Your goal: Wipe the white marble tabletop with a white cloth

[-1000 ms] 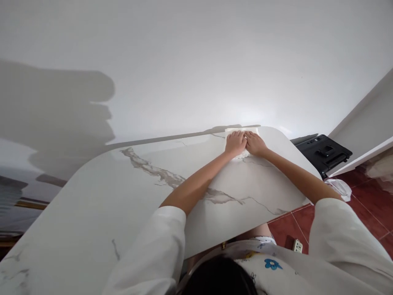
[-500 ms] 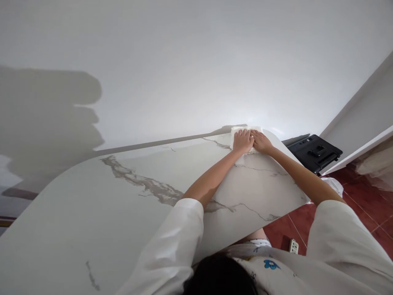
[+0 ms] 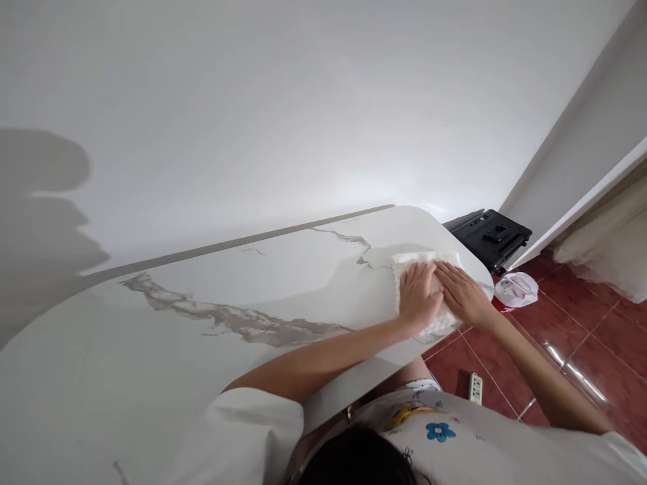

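A white cloth (image 3: 423, 261) lies flat on the white marble-patterned table (image 3: 242, 296), near its right rounded end. My left hand (image 3: 417, 296) presses down on the cloth with fingers stretched out flat. Beside it, touching, my right hand (image 3: 461, 291) also lies flat on the cloth, fingers extended. Both arms reach across the table from white sleeves at the bottom of the view.
A white wall rises behind the table. Past the table's right end stands a black case (image 3: 489, 236) on the red tiled floor (image 3: 571, 316). A crumpled plastic bag (image 3: 515, 288) and a white power strip (image 3: 474, 386) lie on the tiles.
Both hands have slid the cloth from the table's far edge by the wall back toward me and to the right end. The view has shifted rightwards.
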`<state>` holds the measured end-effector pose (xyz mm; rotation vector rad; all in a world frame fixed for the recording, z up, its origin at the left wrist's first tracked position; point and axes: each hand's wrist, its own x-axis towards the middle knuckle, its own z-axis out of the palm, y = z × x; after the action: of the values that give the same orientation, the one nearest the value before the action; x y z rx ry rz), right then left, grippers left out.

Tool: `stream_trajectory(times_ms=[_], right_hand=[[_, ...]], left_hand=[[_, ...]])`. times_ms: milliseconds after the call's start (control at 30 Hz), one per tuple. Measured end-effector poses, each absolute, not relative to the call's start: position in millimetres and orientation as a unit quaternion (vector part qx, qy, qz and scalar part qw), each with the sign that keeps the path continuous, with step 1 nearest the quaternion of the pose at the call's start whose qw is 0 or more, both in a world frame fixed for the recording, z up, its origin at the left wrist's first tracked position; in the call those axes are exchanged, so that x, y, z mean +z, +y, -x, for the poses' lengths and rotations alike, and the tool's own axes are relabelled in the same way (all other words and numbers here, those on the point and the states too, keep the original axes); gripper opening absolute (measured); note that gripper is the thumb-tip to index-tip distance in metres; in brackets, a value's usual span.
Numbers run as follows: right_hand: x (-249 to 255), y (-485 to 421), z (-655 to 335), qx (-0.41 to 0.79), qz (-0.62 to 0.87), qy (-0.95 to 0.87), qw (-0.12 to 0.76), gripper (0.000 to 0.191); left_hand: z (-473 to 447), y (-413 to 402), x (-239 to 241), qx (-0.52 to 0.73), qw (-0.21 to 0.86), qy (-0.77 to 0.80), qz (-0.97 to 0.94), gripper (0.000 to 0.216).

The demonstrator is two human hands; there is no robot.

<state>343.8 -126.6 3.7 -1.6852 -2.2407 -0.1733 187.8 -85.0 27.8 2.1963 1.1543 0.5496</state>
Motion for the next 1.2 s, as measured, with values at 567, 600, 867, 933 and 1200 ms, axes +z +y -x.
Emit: stream_trajectory(times_ms=[567, 600, 867, 933, 1200], right_hand=[[-2.6, -88.5, -440.7, -0.061, 0.619, -0.767, 0.157, 0.050], [-3.2, -75.9, -443.7, -0.064, 0.617, -0.769, 0.150, 0.051], [-11.3, 31.6, -452.8, -0.055, 0.611, -0.779, 0.129, 0.053], [-11.6, 53.7, -449.1, -0.050, 0.610, -0.780, 0.127, 0.052], [-3.6, 124.0, -414.3, -0.055, 0.636, -0.763, 0.102, 0.050]], left_hand=[[-280.3, -48.8, 17.4, 0.233, 0.273, 0.390, -0.848, 0.049], [-283.9, -38.0, 16.1, 0.241, 0.257, 0.393, -0.849, 0.048], [-288.9, 47.1, 12.0, 0.248, 0.149, 0.414, -0.863, 0.043], [-286.4, 65.6, 11.1, 0.241, 0.136, 0.420, -0.864, 0.043], [-271.7, 129.0, 9.4, 0.236, 0.107, 0.453, -0.853, 0.042]])
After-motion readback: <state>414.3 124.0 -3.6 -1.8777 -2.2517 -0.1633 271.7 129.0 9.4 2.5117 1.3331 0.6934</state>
